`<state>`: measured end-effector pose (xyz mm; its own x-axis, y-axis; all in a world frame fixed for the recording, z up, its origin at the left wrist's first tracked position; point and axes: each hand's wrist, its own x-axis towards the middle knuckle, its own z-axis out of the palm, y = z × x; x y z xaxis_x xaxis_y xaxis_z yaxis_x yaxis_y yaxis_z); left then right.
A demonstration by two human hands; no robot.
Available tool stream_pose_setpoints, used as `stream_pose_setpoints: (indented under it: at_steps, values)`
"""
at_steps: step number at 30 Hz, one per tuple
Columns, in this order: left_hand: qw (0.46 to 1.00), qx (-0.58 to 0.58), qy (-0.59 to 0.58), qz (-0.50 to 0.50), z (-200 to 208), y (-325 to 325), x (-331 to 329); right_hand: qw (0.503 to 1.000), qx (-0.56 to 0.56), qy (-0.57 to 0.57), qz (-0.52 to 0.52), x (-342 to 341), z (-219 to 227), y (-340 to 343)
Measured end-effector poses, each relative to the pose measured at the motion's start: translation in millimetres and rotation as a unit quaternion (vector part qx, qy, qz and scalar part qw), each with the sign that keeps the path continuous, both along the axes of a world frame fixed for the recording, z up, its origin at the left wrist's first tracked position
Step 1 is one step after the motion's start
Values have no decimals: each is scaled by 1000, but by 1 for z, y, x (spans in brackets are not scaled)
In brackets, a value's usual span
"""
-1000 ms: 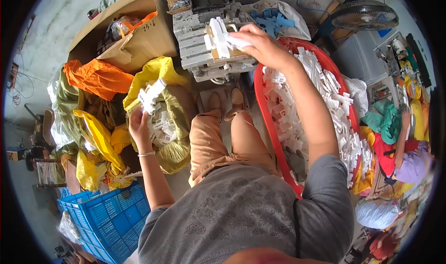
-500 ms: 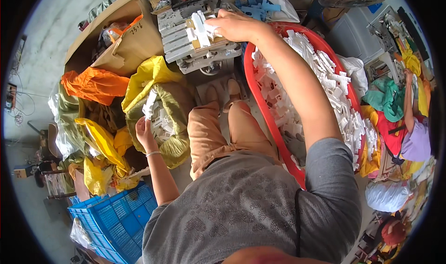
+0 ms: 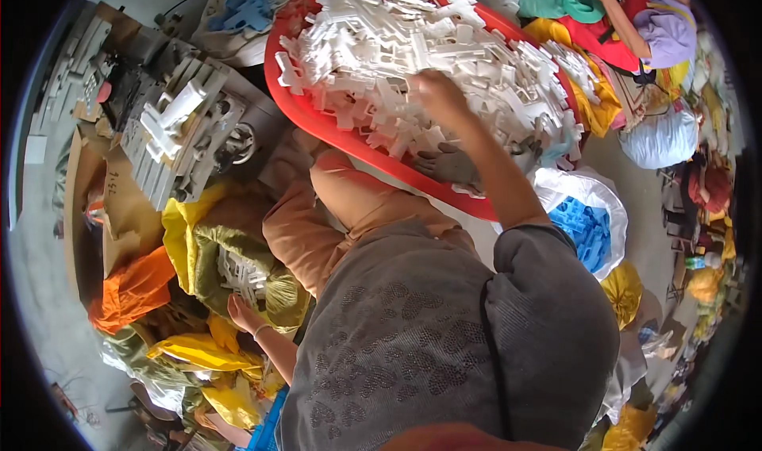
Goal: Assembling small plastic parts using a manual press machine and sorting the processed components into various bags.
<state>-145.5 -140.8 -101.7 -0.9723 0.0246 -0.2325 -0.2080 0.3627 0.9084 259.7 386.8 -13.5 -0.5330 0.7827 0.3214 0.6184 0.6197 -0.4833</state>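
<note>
White plastic cross-shaped pieces fill a red tub at 12 o'clock in the head view. Right hand lies palm-down on top of the heap near its centre, fingers buried among the pieces; whether they pinch one or lie spread cannot be told. Right forearm runs from there toward 5 o'clock, crossing the tub's near rim. Left hand at 8 o'clock rests at the mouth of a yellow-green sack that holds more white pieces; the fingers are partly hidden by the sack's edge, grip not readable. Grey slatted rack at 10 o'clock carries a few white pieces on top. Orange bag lies at 9 o'clock, just beside the sack. White bag of blue plastic parts sits at 3 o'clock, just outside the tub's rim. Person's tan-clad knees sit between tub and sack.
</note>
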Motion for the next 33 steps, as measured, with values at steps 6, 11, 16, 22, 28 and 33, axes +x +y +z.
stream_pose_setpoints:
  at_steps: [6, 11, 16, 22, 28, 33]
  values:
    - [993, 90, -56, -60, 11, 58, 18, 865, -33, -365, -342, 168, -51, 25]
    - [987, 91, -69, -110, 24, 89, 31, 848, 22, -444, -290, 189, -66, 39]
    - [987, 82, -56, -124, 32, 81, 36, 843, 11, -463, -273, 187, -76, 65]
    - [989, 76, -52, -118, 34, 74, 39, 963, -98, -119, -222, 161, -54, 87]
    - [990, 82, -25, -111, 58, 77, 49, 907, -71, -397, -121, 155, -44, 40]
    - [991, 67, 12, -117, 73, 81, 38, 926, -64, -364, -78, 195, -65, 5]
